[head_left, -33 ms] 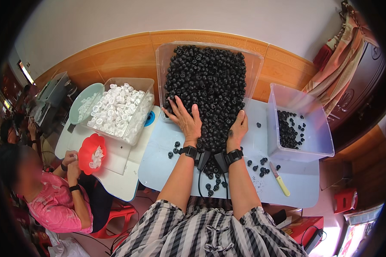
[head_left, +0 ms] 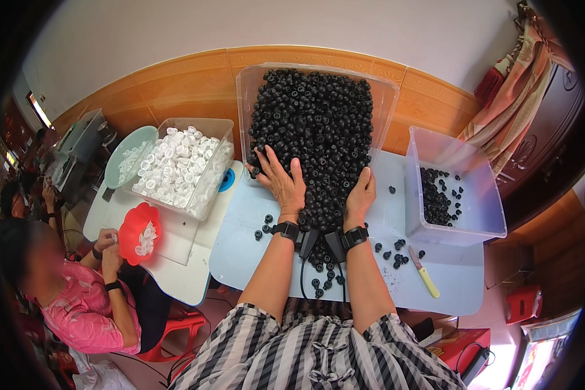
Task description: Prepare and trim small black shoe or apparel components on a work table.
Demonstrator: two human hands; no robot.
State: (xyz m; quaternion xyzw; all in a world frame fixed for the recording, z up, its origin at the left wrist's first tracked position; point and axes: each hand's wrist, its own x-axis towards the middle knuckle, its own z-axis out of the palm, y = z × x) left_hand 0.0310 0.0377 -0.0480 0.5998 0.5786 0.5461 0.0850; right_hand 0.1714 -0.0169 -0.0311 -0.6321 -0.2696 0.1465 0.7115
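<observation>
A big heap of small round black parts [head_left: 315, 117] fills a clear plastic bin [head_left: 385, 117] tipped toward me, and spills from its near side onto the light blue table [head_left: 240, 253]. My left hand [head_left: 281, 184] rests on the left edge of the spill, fingers spread, with some fingertips among the parts. On the opposite side my right hand [head_left: 359, 200] stands cupped against the heap, fingers stretched out and thumb beside the parts. Neither hand grips a part that I can make out. The black stream runs between my wrists toward the table's near edge.
At right stands a clear bin [head_left: 458, 224] with some black parts; a yellow-handled knife [head_left: 428, 281] lies before it. Leftward are a bin of white parts [head_left: 175, 159], a green bowl [head_left: 114, 170] and a red bowl [head_left: 131, 224] by a seated co-worker [head_left: 88, 305]. Cables hang between my wrists.
My hands stay almost in place. A small dark piece seen by my right thumb a moment earlier no longer shows there.
</observation>
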